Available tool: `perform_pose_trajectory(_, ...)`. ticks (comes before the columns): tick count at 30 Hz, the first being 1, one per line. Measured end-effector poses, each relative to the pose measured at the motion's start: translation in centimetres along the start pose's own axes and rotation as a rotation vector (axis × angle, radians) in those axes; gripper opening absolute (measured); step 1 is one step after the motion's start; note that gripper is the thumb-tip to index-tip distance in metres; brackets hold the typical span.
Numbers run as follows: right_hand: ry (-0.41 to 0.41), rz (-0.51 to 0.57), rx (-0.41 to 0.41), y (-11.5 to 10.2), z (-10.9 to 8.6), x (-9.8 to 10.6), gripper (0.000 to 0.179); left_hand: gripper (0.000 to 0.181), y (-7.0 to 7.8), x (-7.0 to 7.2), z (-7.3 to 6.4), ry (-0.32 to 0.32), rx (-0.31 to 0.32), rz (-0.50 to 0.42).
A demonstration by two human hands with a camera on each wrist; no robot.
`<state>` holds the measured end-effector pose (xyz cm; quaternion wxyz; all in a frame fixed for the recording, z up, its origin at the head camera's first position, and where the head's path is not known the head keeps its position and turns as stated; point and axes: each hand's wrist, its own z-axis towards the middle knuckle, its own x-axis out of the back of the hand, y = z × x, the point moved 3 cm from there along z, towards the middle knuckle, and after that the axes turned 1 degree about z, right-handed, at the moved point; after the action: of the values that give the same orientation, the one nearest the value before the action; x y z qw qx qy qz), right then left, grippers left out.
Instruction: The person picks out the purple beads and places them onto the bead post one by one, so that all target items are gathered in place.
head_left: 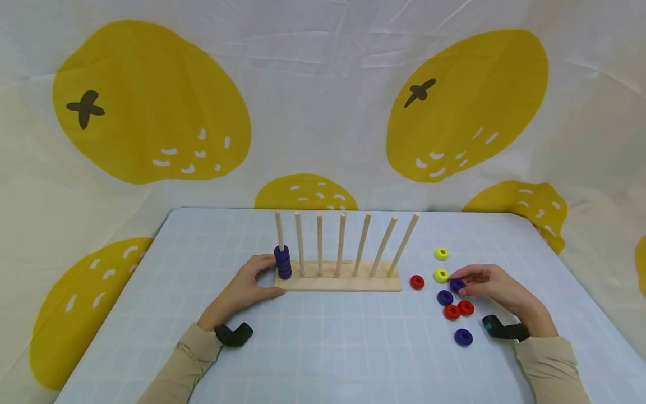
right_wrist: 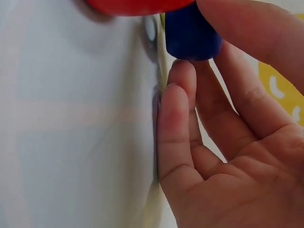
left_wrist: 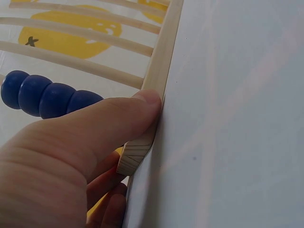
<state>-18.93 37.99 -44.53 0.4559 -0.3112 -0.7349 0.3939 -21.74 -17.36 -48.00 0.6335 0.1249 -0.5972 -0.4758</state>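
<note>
Ring (head_left: 457, 285), blue, seemingly pinched by the right hand (head_left: 493, 287)

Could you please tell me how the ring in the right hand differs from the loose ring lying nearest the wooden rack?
The held ring is dark blue, while the loose ring is red. The held ring is pinched in the right hand, while the loose ring lies untouched on the table, closer to the rack. Both are rounded and look similar in size.
</note>
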Motion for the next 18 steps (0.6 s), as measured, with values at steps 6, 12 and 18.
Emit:
perform_pose_trajectory(6, 0.015, -0.018, 0.006, -0.4, -0.1, 0.2, 0.037, 0.064, 0.1, 0.1, -0.1, 0.006, -0.012, 0.008)
perform_pose_trajectory(12, 0.053, -0.075, 0.031, -1.1, -0.4, 0.4, 0.036, 0.063, 0.0, 0.1, 0.0, 0.012, -0.03, 0.014)
perform_pose_trajectory(18, 0.101, -0.106, 0.04, -1.8, -0.6, 0.4, 0.037, 0.064, 0.0, 0.0, 0.1, 0.007, -0.029, 0.005)
